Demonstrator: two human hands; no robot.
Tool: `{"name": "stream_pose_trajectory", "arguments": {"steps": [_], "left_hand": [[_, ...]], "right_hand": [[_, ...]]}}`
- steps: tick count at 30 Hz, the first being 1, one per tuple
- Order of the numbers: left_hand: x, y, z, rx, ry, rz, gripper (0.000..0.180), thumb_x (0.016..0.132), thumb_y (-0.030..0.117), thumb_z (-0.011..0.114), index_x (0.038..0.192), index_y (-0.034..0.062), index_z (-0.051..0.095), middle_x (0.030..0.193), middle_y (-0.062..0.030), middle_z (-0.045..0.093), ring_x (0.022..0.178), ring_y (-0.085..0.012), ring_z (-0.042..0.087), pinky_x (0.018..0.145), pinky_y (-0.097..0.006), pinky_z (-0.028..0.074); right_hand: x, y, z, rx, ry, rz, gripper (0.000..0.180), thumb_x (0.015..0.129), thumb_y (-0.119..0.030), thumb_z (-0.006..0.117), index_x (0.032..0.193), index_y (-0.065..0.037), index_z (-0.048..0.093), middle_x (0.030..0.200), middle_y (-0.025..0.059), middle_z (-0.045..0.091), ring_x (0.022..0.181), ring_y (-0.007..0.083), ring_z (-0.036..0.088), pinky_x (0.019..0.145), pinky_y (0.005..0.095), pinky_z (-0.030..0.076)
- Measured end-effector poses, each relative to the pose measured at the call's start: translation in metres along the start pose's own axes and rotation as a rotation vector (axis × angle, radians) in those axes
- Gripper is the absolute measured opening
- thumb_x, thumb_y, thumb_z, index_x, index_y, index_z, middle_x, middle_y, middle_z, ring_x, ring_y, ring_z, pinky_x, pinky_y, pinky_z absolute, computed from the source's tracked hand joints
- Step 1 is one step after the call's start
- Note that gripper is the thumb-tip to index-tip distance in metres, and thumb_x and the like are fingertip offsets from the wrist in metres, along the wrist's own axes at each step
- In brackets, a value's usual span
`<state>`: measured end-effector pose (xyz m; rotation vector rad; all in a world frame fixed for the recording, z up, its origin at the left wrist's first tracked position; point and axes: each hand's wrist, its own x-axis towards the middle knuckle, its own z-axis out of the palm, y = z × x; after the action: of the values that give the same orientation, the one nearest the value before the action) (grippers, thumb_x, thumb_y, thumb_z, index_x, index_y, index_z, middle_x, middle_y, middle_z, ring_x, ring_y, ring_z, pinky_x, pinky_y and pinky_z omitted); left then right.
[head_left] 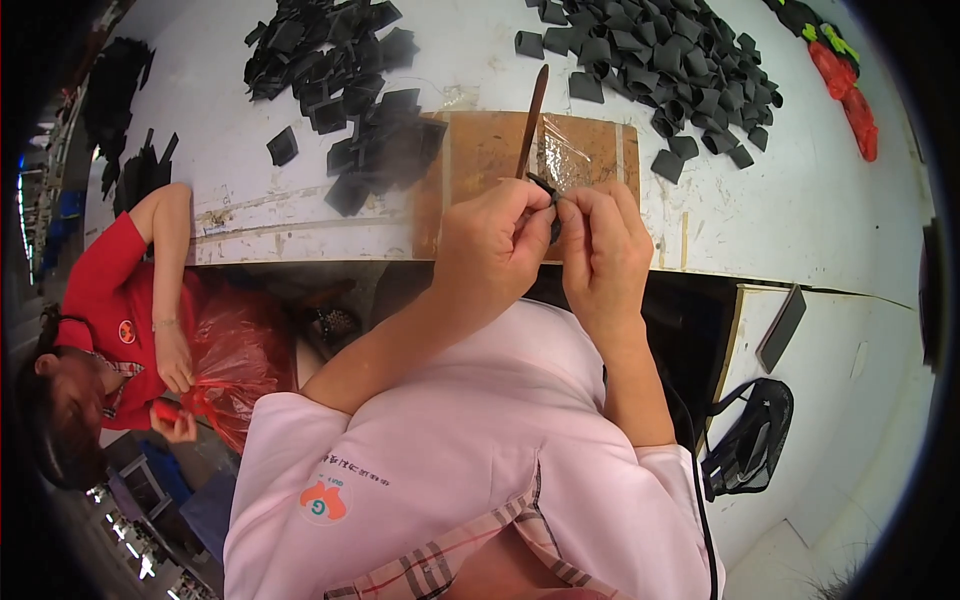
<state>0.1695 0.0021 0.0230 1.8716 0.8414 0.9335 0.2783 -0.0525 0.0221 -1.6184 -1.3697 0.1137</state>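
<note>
My left hand [495, 235] and my right hand [605, 250] meet over the near edge of a brown board [480, 150]. Both are closed, fingertips pinching a small black piece [556, 228] that looks like cloth or soft sheet; the fingers cover most of it. A slim reddish-brown stick [533, 120] points away from me, its lower end hidden behind my left hand; I cannot tell whether that hand holds it. Flat black pieces [345, 150] are heaped beyond the board to the left. To the right lies a pile of black pieces curled into short tubes [680, 55].
Clear tape [567, 160] covers part of the board on the white table [740, 220]. At my left, a person in red [110, 280] handles a red plastic bag [240, 340]. A dark phone-like slab [781, 328] and a black mesh bag [752, 440] lie on the right-hand surface.
</note>
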Motion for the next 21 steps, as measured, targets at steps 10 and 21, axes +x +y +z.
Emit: {"name": "stream_pose_trajectory", "arguments": {"steps": [10,21], "left_hand": [[0.006,-0.002,-0.004,-0.393,-0.038,-0.308,0.004,0.076,0.002,0.060,0.078,-0.0003,0.059,0.062,0.0001,0.057,0.052,-0.0025,0.049,0.044,-0.018,0.038],[0.018,-0.003,-0.012,-0.956,-0.009,-0.629,0.013,0.076,-0.004,0.055,0.088,-0.0009,0.053,0.070,-0.0034,0.056,0.040,-0.0024,0.040,0.036,-0.014,0.030]], "right_hand": [[0.002,-0.002,-0.002,0.350,0.035,0.253,0.006,0.078,-0.003,0.058,0.081,0.001,0.057,0.072,0.0073,0.053,0.060,0.0127,0.050,0.054,0.0240,0.041],[-0.003,0.013,0.018,0.034,0.101,0.117,0.010,0.070,-0.002,0.060,0.079,0.000,0.056,0.066,0.0089,0.049,0.053,0.0220,0.048,0.047,0.0303,0.039]]}}
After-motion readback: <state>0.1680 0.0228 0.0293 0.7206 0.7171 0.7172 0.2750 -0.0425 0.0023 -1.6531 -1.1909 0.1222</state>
